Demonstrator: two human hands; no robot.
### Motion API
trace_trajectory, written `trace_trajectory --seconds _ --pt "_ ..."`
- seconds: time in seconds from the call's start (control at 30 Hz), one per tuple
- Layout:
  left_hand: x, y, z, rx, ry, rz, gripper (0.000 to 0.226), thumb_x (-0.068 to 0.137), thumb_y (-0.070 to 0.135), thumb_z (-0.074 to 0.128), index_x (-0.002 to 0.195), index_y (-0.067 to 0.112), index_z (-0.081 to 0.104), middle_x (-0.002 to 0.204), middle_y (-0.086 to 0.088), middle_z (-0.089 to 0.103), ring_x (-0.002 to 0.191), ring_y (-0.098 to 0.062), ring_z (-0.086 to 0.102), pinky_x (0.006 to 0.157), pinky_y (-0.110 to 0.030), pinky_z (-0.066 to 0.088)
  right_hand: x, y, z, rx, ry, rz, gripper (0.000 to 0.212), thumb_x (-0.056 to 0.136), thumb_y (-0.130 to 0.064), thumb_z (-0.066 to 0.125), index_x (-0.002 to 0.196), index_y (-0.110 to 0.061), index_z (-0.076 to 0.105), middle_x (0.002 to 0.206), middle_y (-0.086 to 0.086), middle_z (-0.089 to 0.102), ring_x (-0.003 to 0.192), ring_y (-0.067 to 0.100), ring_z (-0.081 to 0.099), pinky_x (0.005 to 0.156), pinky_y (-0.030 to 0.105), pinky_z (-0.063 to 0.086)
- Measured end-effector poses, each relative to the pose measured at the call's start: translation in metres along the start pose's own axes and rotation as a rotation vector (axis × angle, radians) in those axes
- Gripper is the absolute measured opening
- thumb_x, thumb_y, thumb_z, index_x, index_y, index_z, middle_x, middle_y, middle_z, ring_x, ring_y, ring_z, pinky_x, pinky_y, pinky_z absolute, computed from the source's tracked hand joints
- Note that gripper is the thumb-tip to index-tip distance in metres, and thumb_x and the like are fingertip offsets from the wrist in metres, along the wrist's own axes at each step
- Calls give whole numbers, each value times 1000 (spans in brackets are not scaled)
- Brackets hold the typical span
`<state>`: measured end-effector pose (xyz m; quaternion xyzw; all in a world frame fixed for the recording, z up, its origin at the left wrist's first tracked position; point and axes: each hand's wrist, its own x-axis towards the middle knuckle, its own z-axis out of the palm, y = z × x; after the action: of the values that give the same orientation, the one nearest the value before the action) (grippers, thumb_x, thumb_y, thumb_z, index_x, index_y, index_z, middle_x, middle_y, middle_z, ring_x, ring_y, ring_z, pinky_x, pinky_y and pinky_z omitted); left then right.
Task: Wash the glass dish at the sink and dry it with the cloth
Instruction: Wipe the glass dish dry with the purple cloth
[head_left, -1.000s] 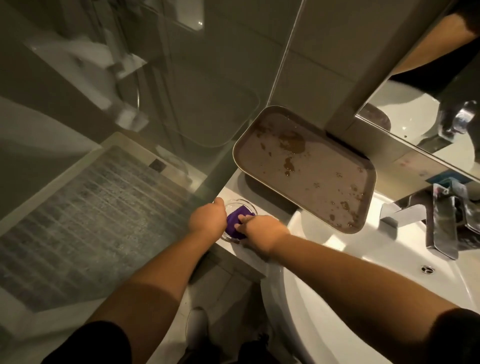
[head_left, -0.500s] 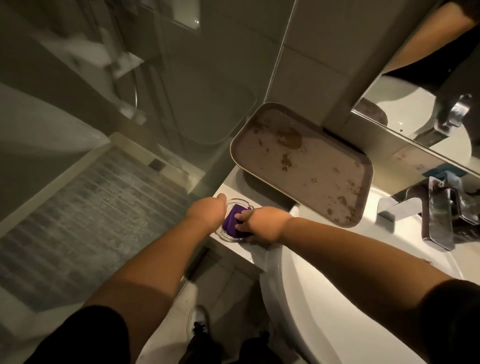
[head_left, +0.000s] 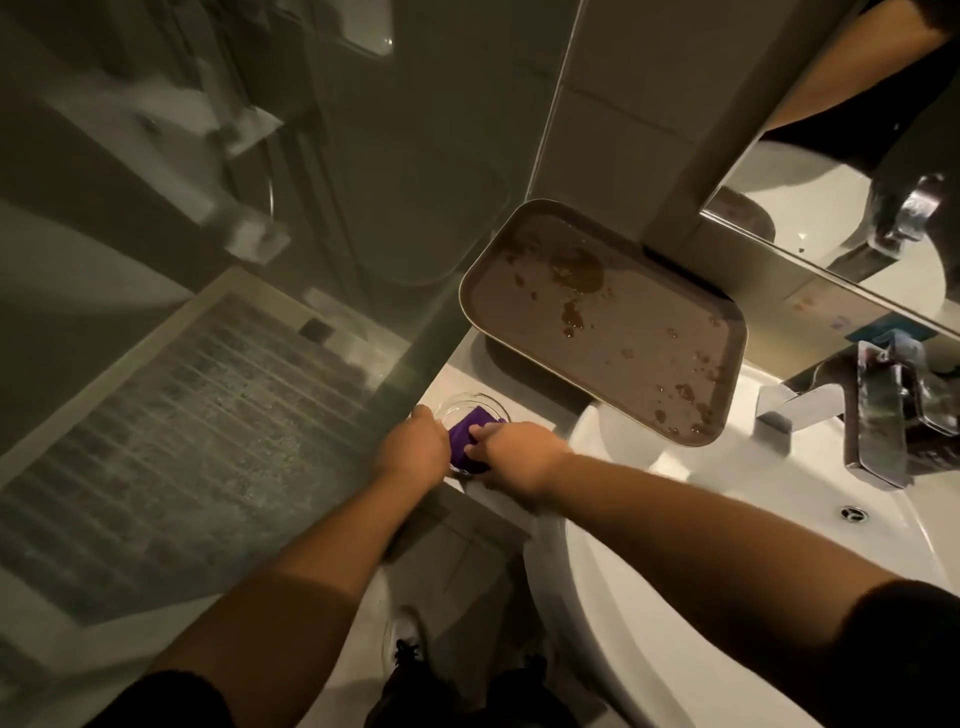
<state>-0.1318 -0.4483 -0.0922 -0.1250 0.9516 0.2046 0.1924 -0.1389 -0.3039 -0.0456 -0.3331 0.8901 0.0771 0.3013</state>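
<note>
Glass dish (head_left: 470, 410) sits on the bench (head_left: 511, 499) left of the white sink (head_left: 649, 597), out of the basin so it can be dried. Behind it, a stained brown tray (head_left: 623, 332) leans aside. Left hand (head_left: 413, 449) clamps the rim to steady it; right hand (head_left: 519, 454) presses the purple cloth (head_left: 467, 439) inside, wiping.

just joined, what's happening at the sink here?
A person is drying a small glass dish on the counter left of the sink. The left hand steadies the dish's rim while the right hand presses a purple cloth into it. A wet brown tray leans against the wall behind.
</note>
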Motion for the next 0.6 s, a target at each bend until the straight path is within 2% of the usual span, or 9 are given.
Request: trace_trajectory --seconds 0.1,0.2,0.27,0.33,0.4,0.47,0.6 --pt "19 0 -15 142 -28 150 37 104 33 29 121 5 46 117 -21 63 106 -39 60 78 -41 45 5 18 -14 -174 -93 -138 52 100 -29 53 150 -24 38 161 2 26 142 31 35 114 43 36" --pt "30 3 -19 288 -24 244 29 103 25 31 118 5 46 113 -20 64 100 -39 62 70 -39 41 6 21 -20 -198 -125 -117 52 103 -30 47 152 -23 33 164 2 19 142 33 34 114 43 35" --pt "28 4 -17 296 -2 211 25 101 18 33 119 5 46 112 -19 65 100 -39 62 67 -38 40 3 12 -16 -149 -117 -51 53 102 -28 48 153 -22 32 163 4 21 141 33 37 113 43 36" --pt "24 6 -11 266 17 162 25 100 16 35 119 5 46 112 -20 65 100 -39 63 67 -39 40 4 -3 -8 -39 -71 58 50 101 -27 50 150 -20 39 159 7 31 134 32 46 108 42 43" --pt "20 7 -6 201 26 111 26 101 17 36 120 4 46 113 -19 65 102 -38 63 68 -39 43 7 -18 3 92 13 186 43 99 -25 53 142 -18 50 148 8 48 122 30 57 97 37 48" --pt "14 8 -1 98 40 46 29 102 22 35 121 4 47 115 -19 64 105 -38 62 73 -40 46 9 -25 10 157 72 263 38 99 -25 54 136 -16 56 137 7 57 115 28 61 92 35 50" --pt "3 8 5 -47 27 -23 35 103 27 32 122 2 48 119 -21 63 110 -39 60 82 -41 48 7 -8 7 71 10 162 48 95 -17 62 142 -21 50 146 6 50 124 30 56 101 38 49"
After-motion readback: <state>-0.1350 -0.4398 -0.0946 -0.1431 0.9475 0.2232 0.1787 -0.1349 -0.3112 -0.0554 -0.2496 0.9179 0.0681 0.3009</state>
